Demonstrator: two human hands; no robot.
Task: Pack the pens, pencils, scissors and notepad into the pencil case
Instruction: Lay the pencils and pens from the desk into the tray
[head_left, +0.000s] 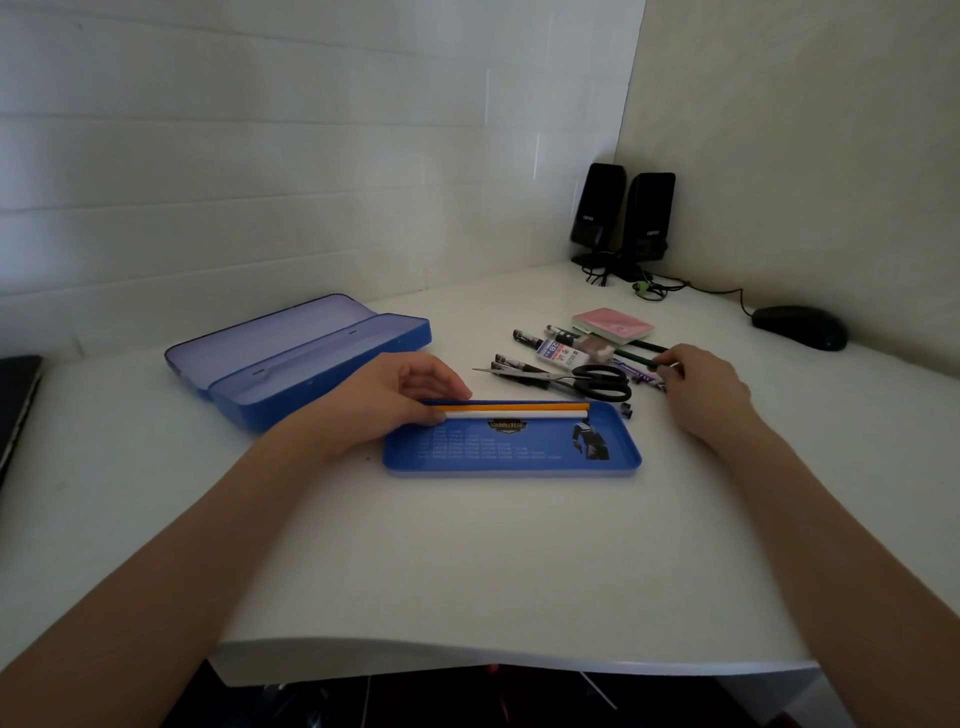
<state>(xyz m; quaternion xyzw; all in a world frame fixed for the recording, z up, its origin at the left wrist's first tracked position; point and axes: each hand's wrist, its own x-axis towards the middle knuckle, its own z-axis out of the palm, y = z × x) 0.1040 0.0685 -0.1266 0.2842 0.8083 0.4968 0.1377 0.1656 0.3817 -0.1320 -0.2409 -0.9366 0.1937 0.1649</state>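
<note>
A blue pencil case (311, 358) lies open at the left of the desk, its inside bare. Its blue inner tray (511, 447) sits apart near the middle, with an orange pencil (519, 407) and a white pencil (519, 414) along its far edge. My left hand (395, 395) holds the left ends of those two pencils. Behind the tray lie black scissors (582, 378), several pens (524, 338), a lead box (561, 354) and a pink notepad (613, 325). My right hand (701, 384) pinches a dark green pencil (631, 355) beside a purple pen (641, 375).
Two black speakers (623, 218) with trailing cables stand in the back corner. A black mouse (800, 326) lies at the right by the wall. A dark laptop edge (15, 405) shows at the far left. The desk's front edge (467, 654) is close to me.
</note>
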